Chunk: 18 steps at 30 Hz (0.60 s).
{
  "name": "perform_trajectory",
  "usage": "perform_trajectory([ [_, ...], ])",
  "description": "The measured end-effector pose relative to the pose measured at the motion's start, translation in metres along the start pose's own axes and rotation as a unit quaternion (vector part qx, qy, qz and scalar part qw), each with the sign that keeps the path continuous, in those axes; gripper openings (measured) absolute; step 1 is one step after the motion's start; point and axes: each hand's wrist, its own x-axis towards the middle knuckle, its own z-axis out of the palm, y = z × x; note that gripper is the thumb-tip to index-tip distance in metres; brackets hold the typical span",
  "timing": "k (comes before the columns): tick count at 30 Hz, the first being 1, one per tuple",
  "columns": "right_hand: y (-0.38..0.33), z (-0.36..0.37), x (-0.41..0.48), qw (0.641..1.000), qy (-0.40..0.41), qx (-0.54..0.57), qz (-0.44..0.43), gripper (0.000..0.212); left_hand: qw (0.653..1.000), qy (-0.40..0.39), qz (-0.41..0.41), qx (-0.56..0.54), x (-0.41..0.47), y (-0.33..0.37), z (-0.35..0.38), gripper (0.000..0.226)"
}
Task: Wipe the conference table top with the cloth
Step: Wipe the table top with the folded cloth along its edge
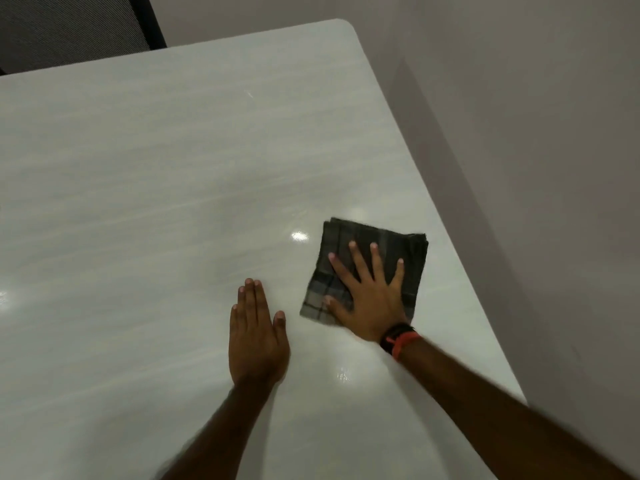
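My right hand (pixel 369 299) is flat on the folded cloth (pixel 367 271), fingers spread to press evenly, gripping nothing. Cloth sits near the worktop (pixel 138 168) right edge. Left hand (pixel 257 336) lies flat just left of the cloth, fingers together, likely bracing me.

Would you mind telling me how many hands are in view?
2. The left hand lies flat on the bare table; the right hand presses the cloth near the right edge.
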Motion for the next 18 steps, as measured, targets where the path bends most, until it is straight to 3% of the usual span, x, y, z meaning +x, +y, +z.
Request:
perform_trajectory([
  [2, 0.027, -0.002, -0.010, 1.000, -0.007, 0.020, 0.006, 0.083, 1.000, 0.003, -0.001, -0.001, 0.000, -0.001, 0.000, 0.066],
  [7, 0.064, -0.016, 0.030, 0.965, 0.038, 0.041, 0.256, 0.084, 1.000, 0.017, -0.002, 0.009, 0.000, -0.001, 0.004, 0.065],
  [9, 0.032, -0.006, 0.008, 0.969, 0.031, 0.036, 0.241, 0.084, 1.000, 0.021, 0.002, 0.010, -0.001, -0.002, 0.004, 0.065],
  [11, -0.002, 0.009, -0.035, 0.989, 0.015, 0.014, 0.143, 0.084, 1.000, 0.023, 0.002, 0.008, -0.001, -0.001, 0.004, 0.065],
  [13, 0.000, 0.012, -0.055, 0.998, -0.011, 0.028, 0.058, 0.085, 1.000, 0.019, 0.000, 0.004, 0.000, -0.001, 0.003, 0.064],
  [14, 0.012, 0.010, -0.048, 0.998, -0.005, 0.041, 0.057, 0.084, 1.000, 0.021, 0.002, 0.006, -0.001, -0.001, 0.003, 0.064],
  [18, 0.063, -0.007, -0.003, 0.959, 0.060, 0.073, 0.268, 0.085, 1.000, 0.024, 0.003, 0.016, -0.002, 0.000, 0.001, 0.064],
])
